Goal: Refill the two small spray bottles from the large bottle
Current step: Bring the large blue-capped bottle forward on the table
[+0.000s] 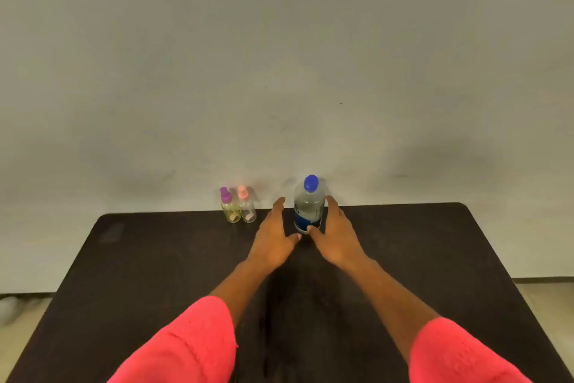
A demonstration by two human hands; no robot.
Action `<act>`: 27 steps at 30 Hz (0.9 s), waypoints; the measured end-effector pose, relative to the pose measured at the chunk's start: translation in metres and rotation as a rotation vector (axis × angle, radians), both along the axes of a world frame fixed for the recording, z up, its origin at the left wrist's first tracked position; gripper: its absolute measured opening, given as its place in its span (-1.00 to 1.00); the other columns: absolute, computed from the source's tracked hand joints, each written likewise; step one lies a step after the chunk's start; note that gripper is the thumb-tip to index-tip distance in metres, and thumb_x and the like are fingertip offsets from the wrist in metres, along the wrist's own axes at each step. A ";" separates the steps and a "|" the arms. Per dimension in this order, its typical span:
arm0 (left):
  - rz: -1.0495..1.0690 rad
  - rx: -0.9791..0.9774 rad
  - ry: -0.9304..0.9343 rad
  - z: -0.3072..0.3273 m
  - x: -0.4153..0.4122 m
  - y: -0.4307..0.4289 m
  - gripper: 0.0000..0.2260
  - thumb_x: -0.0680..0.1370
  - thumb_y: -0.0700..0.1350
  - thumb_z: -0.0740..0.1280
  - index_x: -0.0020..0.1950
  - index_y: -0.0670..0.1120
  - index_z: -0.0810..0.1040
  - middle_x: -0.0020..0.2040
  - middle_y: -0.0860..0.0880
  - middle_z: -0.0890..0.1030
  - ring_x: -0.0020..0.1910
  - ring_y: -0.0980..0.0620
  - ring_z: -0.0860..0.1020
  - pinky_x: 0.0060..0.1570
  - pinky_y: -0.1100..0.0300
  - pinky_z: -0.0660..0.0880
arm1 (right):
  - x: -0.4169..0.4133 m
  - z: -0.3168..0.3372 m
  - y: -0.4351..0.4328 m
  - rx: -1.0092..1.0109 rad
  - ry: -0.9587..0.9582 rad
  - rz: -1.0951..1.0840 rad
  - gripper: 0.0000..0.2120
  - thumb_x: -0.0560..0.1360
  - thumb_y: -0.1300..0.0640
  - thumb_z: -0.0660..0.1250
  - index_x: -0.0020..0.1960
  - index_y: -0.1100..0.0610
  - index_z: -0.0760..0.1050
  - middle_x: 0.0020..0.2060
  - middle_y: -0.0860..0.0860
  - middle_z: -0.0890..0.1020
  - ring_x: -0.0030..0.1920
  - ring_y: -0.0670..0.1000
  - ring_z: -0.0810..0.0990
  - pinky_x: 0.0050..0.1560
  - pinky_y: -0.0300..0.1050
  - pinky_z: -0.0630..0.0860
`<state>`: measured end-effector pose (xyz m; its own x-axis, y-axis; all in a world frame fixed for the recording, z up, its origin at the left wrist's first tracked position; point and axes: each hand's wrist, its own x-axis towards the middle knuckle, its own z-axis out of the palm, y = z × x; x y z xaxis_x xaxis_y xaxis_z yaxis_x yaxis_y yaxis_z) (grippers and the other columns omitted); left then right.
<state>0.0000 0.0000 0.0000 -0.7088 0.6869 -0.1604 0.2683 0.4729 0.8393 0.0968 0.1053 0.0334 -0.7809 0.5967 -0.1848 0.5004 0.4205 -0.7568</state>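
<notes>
While the large bottle [308, 207] (blue cap on) stands upright near the far edge of the dark tabletop [155, 258], the left hand [273, 235] and right hand [337, 235] flank it, both spread and grasping nothing. Two spray bottles [239, 205] stand together to its left.

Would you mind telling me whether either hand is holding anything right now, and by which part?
Nothing is held: the left hand and right hand are open on either side of the large bottle, with no closed grip on it.
</notes>
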 end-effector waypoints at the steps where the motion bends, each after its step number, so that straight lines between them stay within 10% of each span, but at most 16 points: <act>1: -0.002 0.022 0.010 -0.001 -0.004 0.004 -0.23 0.44 -0.22 0.42 0.51 0.00 0.04 0.49 -0.08 0.22 0.45 -0.10 0.24 0.37 -0.10 0.30 | -0.004 -0.002 0.003 0.018 0.024 -0.008 -0.24 0.50 0.22 0.36 0.53 0.10 -0.01 0.47 0.09 0.24 0.43 0.11 0.30 0.36 -0.05 0.31; 27: -0.071 0.073 0.094 0.018 0.022 0.006 -0.54 0.59 -0.18 0.23 0.43 0.05 0.18 0.28 -0.05 0.50 0.24 -0.03 0.49 0.16 0.19 0.40 | 0.009 -0.011 0.005 -0.018 0.087 0.040 -0.33 0.49 0.15 0.39 0.47 0.03 0.10 0.32 0.10 0.43 0.27 0.12 0.48 0.25 0.00 0.47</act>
